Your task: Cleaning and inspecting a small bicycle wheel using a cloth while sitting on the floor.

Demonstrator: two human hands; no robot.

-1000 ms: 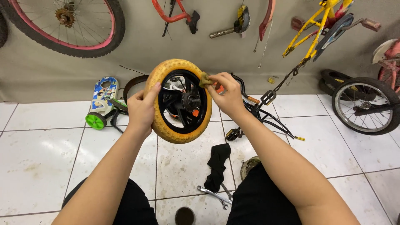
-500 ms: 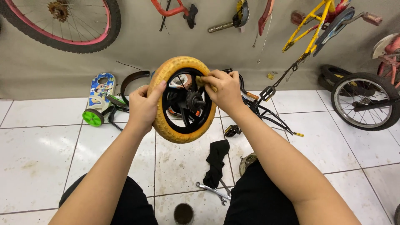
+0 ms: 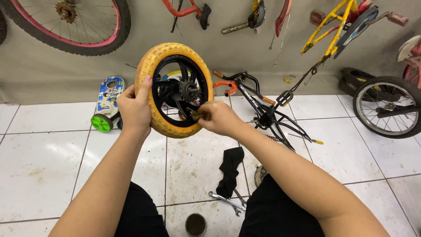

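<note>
A small bicycle wheel (image 3: 151, 70) with a yellow-tan tyre and black plastic spokes is held upright in front of me. My left hand (image 3: 135, 105) grips the tyre on its left side, thumb over the tread. At the lower right of the rim my right hand (image 3: 218, 117) pinches a small dirty rag or brush (image 3: 196, 115) against the black spokes, just below the metal hub (image 3: 189, 91).
On the white tiled floor lie a black cloth (image 3: 230, 169), wrenches (image 3: 228, 201), a small round tin (image 3: 195, 224) and a screwdriver (image 3: 307, 139). A black bicycle frame (image 3: 263, 109) lies to the right, a green-wheeled toy scooter (image 3: 106, 105) to the left, a spoked wheel (image 3: 386, 107) at far right.
My right hand has moved from the top of the tyre down to the lower right of the rim. The wheel has turned to face me more squarely.
</note>
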